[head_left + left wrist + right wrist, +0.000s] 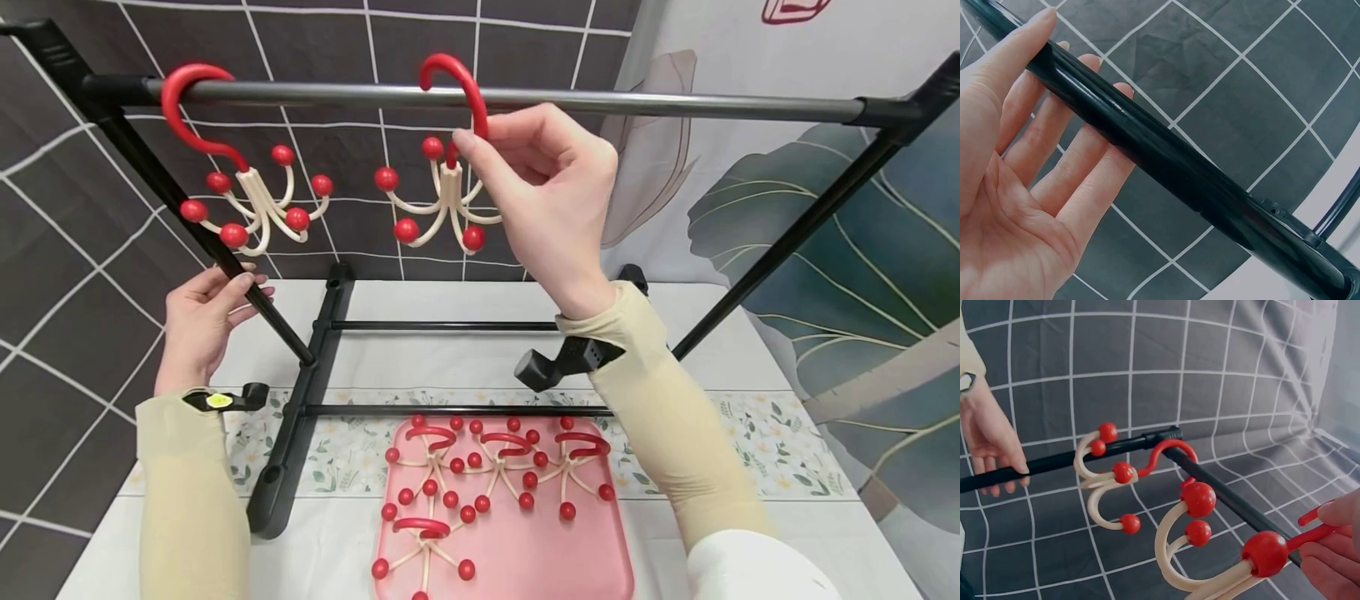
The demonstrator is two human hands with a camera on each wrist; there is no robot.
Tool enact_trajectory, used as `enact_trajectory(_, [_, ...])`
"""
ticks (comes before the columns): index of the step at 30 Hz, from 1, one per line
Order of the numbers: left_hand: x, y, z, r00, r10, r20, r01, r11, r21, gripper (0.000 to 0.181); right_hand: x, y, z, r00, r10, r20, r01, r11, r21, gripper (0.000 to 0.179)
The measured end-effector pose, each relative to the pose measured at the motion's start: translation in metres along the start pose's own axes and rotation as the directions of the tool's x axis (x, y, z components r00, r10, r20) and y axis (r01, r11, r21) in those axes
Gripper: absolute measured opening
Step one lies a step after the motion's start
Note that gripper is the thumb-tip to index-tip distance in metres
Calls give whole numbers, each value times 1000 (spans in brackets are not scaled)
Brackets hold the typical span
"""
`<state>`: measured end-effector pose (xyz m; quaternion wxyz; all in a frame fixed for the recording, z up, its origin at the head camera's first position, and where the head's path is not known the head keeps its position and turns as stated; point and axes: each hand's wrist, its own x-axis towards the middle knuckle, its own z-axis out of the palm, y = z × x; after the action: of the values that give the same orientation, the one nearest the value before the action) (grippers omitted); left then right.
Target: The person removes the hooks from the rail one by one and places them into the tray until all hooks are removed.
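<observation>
My right hand [547, 183] pinches the red hook of a hanger [450, 190], which has curved cream arms tipped with red balls. Its hook arches over the rack's grey top rail [360, 94], and my fingers hide part of the hook's lower end. A matching hanger [261, 200] hangs by its hook near the rail's left end. My left hand [201, 321] holds the rack's black side post [279, 323] low down. In the left wrist view the thumb lies across the post [1147, 140], with the other fingers behind it.
On the table in front of the rack lies a pink tray [555, 554] with several more red-hooked hangers [501, 458] on it. Black lower bars [450, 327] join the rack's feet. A dark cloth with a white grid [67, 350] hangs behind and to the left.
</observation>
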<state>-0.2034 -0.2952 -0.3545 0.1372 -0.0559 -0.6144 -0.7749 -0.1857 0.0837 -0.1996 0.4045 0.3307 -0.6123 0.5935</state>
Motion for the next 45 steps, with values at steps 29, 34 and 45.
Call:
enact_trajectory(29, [2,-1,3,1000,6,-21,-5,998,58,22,-102,-17,-67,919,296,262,-282,955,-90,23])
enact_trajectory(34, [1,-1,3,1000,8,-21,-7,998,57,25,-117,-25,-76,890,337,307,-324,941,-92,27])
enact_trajectory(45, [0,-1,2,1000,3,-15,-2,999,35,22,-145,-36,-91,853,358,381,-390,921,8,33])
